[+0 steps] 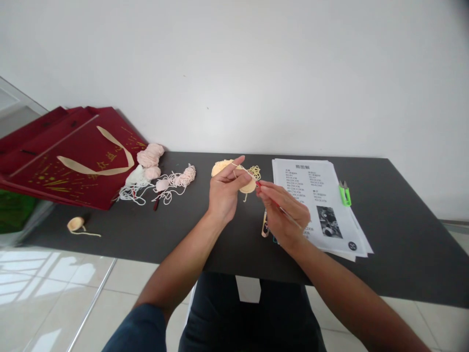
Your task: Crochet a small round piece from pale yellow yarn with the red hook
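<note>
My left hand (226,188) pinches a small round piece of pale yellow crochet (248,187), its index finger raised with yarn running over it. A crochet hook (281,209) with a red tip end is gripped in my right hand (284,215), and its tip meets the edge of the crochet piece. Behind my left hand lies a ball of yellow yarn (220,167), partly hidden by the fingers. Loose yellow strands (254,171) show just beyond the crochet piece. A short yarn tail hangs below it.
Printed sheets (304,181) lie on the dark table (146,239), with green thread snips (345,194) on them. At left are a dark red gift bag (73,156), pink yarn (150,155), tangled white yarn (135,183) and a small yellow crochet cup (75,224). A wall stands behind.
</note>
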Available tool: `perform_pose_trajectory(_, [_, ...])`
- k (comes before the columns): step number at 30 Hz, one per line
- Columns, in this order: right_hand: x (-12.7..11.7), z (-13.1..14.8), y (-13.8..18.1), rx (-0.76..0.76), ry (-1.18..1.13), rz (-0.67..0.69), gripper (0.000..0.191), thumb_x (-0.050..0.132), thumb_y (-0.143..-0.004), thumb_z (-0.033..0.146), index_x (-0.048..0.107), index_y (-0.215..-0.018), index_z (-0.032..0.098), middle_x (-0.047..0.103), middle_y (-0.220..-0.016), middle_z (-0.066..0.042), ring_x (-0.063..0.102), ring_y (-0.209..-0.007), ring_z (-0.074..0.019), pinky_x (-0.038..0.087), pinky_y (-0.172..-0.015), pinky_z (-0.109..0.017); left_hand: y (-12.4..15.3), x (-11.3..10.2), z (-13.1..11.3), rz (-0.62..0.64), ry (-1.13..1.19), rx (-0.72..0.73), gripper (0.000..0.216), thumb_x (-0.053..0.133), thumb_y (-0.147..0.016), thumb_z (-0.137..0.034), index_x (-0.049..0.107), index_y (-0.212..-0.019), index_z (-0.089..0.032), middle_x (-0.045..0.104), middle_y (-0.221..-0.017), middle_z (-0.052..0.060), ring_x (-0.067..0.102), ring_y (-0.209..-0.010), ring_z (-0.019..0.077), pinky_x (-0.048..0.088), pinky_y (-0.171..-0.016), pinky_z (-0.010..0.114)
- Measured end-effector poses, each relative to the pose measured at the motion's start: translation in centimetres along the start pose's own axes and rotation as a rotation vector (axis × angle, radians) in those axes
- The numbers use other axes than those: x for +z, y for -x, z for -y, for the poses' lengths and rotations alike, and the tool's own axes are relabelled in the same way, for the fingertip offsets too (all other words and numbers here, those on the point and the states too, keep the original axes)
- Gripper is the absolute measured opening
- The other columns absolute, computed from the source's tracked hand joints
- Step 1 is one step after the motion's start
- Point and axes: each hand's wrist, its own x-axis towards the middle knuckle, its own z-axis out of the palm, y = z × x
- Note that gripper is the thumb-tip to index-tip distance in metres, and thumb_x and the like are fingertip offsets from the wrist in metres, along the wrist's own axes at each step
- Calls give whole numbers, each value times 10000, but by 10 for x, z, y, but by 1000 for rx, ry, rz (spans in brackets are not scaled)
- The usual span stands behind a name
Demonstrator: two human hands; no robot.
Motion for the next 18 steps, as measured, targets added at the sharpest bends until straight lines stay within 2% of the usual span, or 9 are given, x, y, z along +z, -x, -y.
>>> perform_pose_trajectory(1, [0, -1, 2, -47, 16, 26, 323, 765, -867, 124, 813, -1097, 346, 820, -1175, -17, 796, -992, -222, 688, -892, -425, 0, 0, -1, 4, 51, -34, 476, 910, -706, -199, 782, -1163, -239, 740, -789, -19, 670, -757, 92, 514, -811, 245])
perform_pose_trajectory(3, [0, -4, 2, -24, -15, 45, 327, 770, -863, 124, 815, -1091, 354, 815, -1197, -9, 793, -1019, -227, 685, -912, -434, -1, 0, -3, 18, 120, -95, 466, 910, -702, -190, 785, -1151, -215, 745, -803, -6, 665, -741, 88, 516, -796, 243])
perform_pose_trajectory(7, [3, -8, -9, 289, -317, -55, 191, 767, -887, 191, 817, -1030, 308, 841, -1055, -4, 798, -849, -174, 695, -794, -354, -2, 1, -6, 29, 129, -143, 449, 911, -669, -176, 798, -1104, -180, 751, -816, 11, 661, -717, 91, 509, -752, 243])
perform_pose_trajectory(10, [2, -8, -21, 409, -536, -92, 115, 801, -855, 195, 806, -941, 271, 839, -911, 7, 777, -766, -127, 660, -726, -253, -3, 1, -7, 32, 84, -139, 464, 905, -632, -144, 806, -1084, -183, 748, -808, 5, 654, -700, 88, 501, -729, 239])
perform_pose_trajectory(14, [-2, -8, -31, 416, -615, -110, 118, 848, -803, 197, 781, -883, 252, 820, -888, 14, 753, -730, -98, 622, -679, -203, -3, -1, -7, 56, 63, -102, 470, 876, -630, -118, 812, -1090, -192, 738, -800, -4, 648, -710, 81, 491, -714, 222])
perform_pose_trajectory(18, [-6, -9, -33, 393, -582, -117, 141, 869, -783, 223, 755, -858, 257, 799, -902, 20, 733, -710, -101, 611, -649, -226, -4, -3, -8, 73, 35, -91, 482, 856, -624, -116, 813, -1096, -205, 726, -789, -8, 633, -708, 84, 484, -698, 226])
